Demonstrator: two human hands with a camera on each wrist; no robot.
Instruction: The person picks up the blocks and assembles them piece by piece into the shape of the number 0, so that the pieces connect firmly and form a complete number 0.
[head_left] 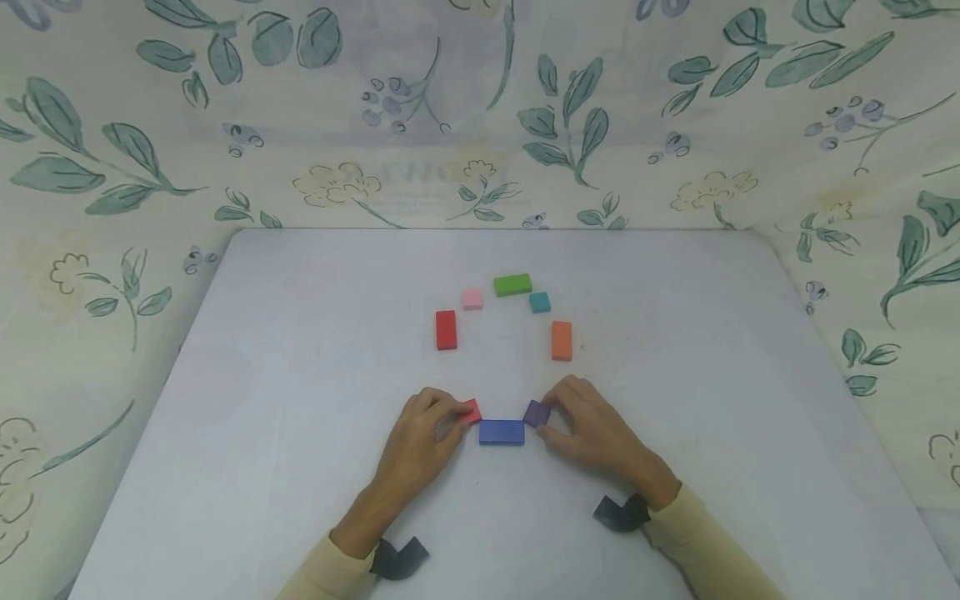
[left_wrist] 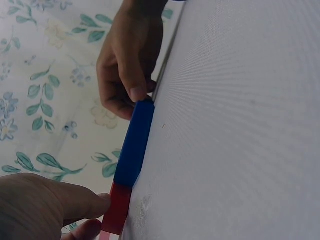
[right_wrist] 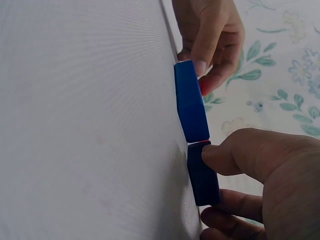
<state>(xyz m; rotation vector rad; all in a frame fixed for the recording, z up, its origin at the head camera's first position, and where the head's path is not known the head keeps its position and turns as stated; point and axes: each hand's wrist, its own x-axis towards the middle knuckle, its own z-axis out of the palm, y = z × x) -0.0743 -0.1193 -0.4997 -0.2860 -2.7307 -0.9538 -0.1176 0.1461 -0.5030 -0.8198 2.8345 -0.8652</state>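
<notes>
My left hand (head_left: 422, 437) pinches a small red block (head_left: 471, 412) between thumb and fingers, at the upper left corner of a long blue block (head_left: 502, 432). On the other side, my right hand (head_left: 597, 429) pinches a small purple block (head_left: 536, 413), tilted at the blue block's upper right corner. The blue block lies flat on the white table with its long side facing me. In the left wrist view the red block (left_wrist: 117, 208) sits against the blue block's end. The right wrist view shows the purple block (right_wrist: 203, 173), looking dark blue, close to the blue block's end.
Farther back, an arc of blocks lies on the white table (head_left: 300, 333): a red block (head_left: 446, 330), a pink block (head_left: 472, 299), a green block (head_left: 513, 285), a teal block (head_left: 540, 302) and an orange block (head_left: 562, 341). Floral cloth (head_left: 420, 150) hangs behind the table.
</notes>
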